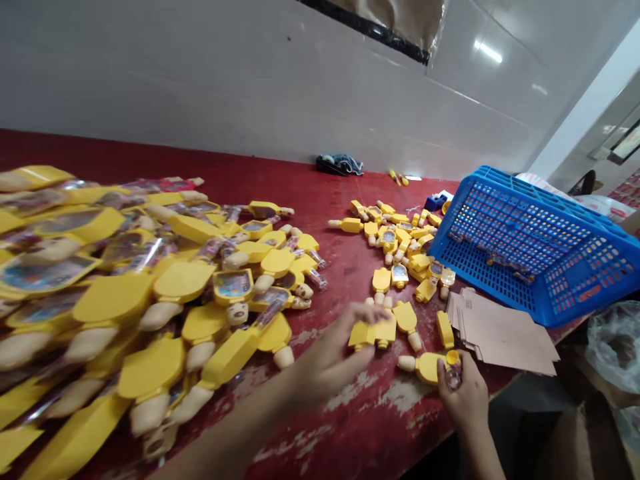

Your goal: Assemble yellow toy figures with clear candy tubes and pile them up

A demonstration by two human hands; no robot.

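My left hand (340,350), slightly blurred, reaches over the red table with thumb and fingers apart around two yellow pieces (384,331) that lie side by side; whether it touches them is unclear. At the right, my right hand (465,387) has its fingers closed on a small clear tube with a yellow cap (453,360). Beside that hand lies a yellow piece with a beige tip (429,368). More yellow pieces (406,317) lie just beyond both hands.
A big heap of yellow, beige-tipped toys (180,280) covers the left of the red table (320,407). A smaller group (400,233) lies farther back. At the right are brown cardboard sheets (500,330) and a tilted blue basket (540,227). Dark cloth (340,165) lies near the wall.
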